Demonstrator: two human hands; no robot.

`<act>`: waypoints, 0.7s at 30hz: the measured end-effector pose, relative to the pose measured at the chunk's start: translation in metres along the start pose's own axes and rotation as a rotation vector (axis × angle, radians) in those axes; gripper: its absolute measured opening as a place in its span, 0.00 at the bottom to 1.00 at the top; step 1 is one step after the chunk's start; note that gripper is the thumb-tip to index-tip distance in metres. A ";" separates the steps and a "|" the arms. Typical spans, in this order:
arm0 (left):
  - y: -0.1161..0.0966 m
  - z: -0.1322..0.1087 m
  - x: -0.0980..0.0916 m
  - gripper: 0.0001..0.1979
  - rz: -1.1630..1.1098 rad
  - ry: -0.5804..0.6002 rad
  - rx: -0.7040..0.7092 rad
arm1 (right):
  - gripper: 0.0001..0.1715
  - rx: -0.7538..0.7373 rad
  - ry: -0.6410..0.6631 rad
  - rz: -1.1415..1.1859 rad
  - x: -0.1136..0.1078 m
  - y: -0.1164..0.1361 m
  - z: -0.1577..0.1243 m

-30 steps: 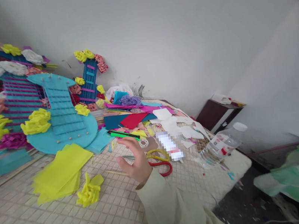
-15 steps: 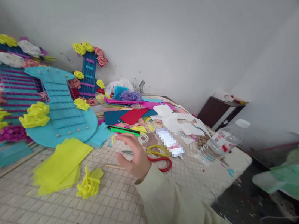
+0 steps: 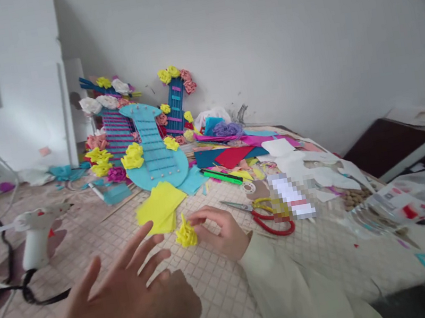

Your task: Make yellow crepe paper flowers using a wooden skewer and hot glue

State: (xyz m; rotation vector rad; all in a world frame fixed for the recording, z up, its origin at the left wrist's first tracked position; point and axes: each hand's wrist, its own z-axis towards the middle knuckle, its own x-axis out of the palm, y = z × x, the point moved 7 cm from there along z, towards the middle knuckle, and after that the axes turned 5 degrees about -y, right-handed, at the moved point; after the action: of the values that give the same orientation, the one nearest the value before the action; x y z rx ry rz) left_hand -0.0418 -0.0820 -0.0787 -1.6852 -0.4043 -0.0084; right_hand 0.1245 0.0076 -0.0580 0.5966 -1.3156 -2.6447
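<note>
A yellow crepe-paper flower sits on the checked tabletop. My right hand is at its right side, fingers curved and thumb apart, the fingertips at the petals' edge; whether they touch it I cannot tell. My left hand is raised above the table at the lower left, open with fingers spread and nothing in it. Behind the flower lie several yellow paper sheets. Red-and-yellow-handled scissors lie right of my right hand.
A white glue gun with its cord stands at left. Behind are a light-blue guitar-shaped board with paper flowers, a green cutter and coloured paper. A phone and a clear plastic bottle lie at right.
The view has swung left, bringing in the glue gun. My left hand has come into view, open. My right hand has moved from near the scissors to the yellow flower.
</note>
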 end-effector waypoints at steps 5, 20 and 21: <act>-0.002 0.006 0.033 0.31 -0.546 0.010 -0.278 | 0.10 0.129 0.093 0.120 0.019 0.017 -0.005; -0.012 0.003 0.044 0.30 -0.555 0.181 -0.063 | 0.12 0.448 -0.051 0.092 0.026 0.023 0.001; -0.012 0.004 0.045 0.30 -0.544 0.190 -0.056 | 0.12 0.454 -0.024 0.111 0.029 0.024 0.002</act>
State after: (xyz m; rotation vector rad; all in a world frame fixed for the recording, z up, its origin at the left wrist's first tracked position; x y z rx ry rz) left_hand -0.0036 -0.0659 -0.0576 -1.5666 -0.7103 -0.5799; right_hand 0.0955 -0.0136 -0.0465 0.5209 -1.9140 -2.2775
